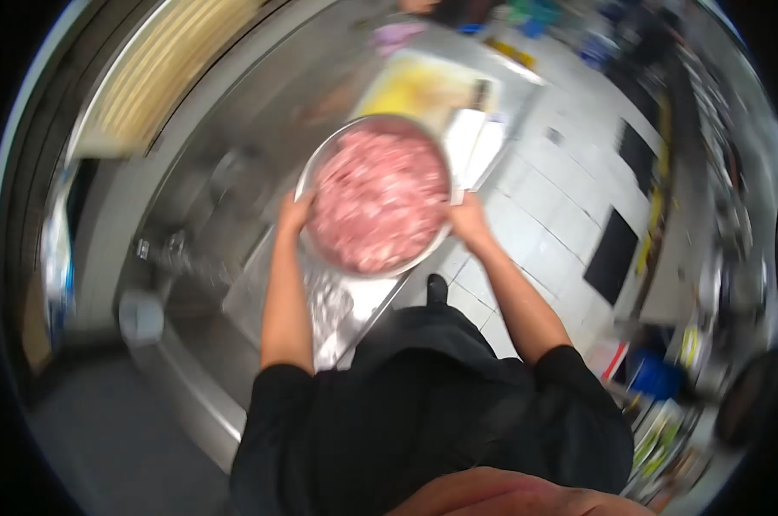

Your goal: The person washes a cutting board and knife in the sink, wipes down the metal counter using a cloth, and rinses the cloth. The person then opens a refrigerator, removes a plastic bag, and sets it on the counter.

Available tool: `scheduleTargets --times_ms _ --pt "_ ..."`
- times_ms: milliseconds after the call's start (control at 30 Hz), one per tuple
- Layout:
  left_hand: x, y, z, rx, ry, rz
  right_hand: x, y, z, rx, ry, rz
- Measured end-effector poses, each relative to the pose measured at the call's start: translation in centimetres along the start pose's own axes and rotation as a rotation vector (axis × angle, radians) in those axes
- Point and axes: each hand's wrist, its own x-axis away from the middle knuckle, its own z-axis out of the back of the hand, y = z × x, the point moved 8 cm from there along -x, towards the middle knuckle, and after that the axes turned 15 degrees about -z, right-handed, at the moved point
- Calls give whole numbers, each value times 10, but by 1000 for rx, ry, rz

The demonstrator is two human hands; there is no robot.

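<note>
A round metal bowl (305, 176) full of pink raw meat pieces (378, 199) is in front of my body. My left hand (295, 212) grips its rim on the left side, and my right hand (467, 217) grips the rim on the right. The fingers of both hands are partly hidden by the bowl. Just beyond the bowl lies a cutting board (415, 82) with a yellow stain or patch. A large knife (466, 129) with a dark handle rests at the board's right side.
A steel counter (268, 103) runs along the left, with a white container (141, 316) near its edge. Pale tiled floor (535, 198) with dark mats (611, 256) lies to the right. Cluttered shelving and a blue container (655, 376) stand at the far right.
</note>
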Motion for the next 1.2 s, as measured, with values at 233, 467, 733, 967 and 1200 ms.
scheduleTargets --times_ms 233,467,733,967,1200 --pt "43 -22 -21 342 -140 30 80 20 6 -48 249 105" --pt "31 26 -37 69 -328 -145 121 100 1 -420 205 -10" --pt "35 38 -14 -40 -367 -92 116 122 -6 -459 187 12" --pt "182 54 -170 -59 -529 -254 211 303 96 -617 148 -137" --pt "456 54 -503 -197 -1035 -305 445 613 214 -739 885 -418"
